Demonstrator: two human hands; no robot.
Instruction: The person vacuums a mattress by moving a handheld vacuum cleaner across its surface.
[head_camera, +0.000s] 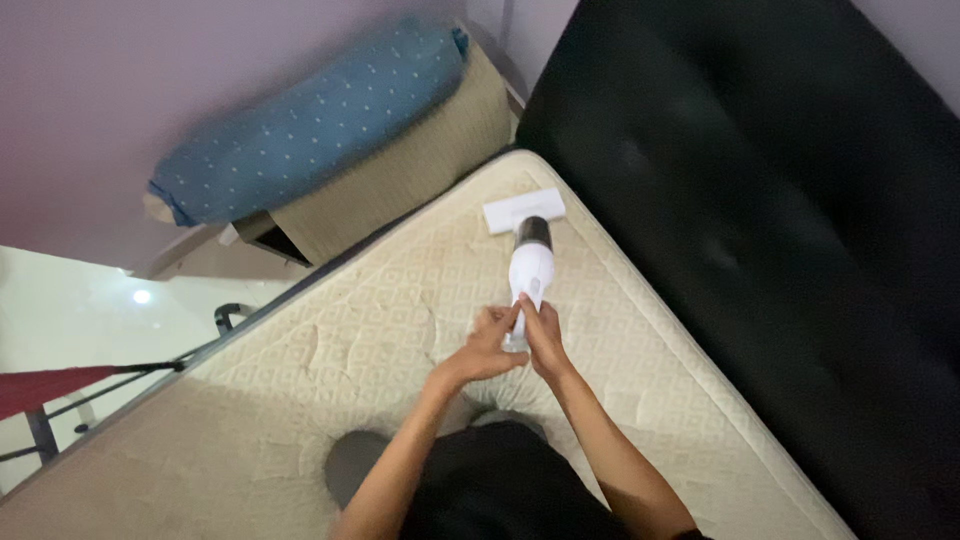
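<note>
Right now both hands meet at the near end of a small white handheld vacuum with a dark grey middle section and a wide flat white nozzle (527, 250). The right hand (543, 335) is wrapped around the handle, grasping it, while the left hand (490, 345) closes in beside it, fingers curled against the same handle end. Whether the left hand truly clamps the handle or only presses on it, I cannot tell. The vacuum lies lengthwise away from the person, nozzle flat on the far part of a cream quilted mattress with a diamond pattern (330, 380), close to its far corner. To the right stands a black padded headboard (760, 220). Far left, beyond the mattress edge, a blue roll with small white dots (310, 125) rests on a tan woven box (410, 175). No labels show on any of these.
</note>
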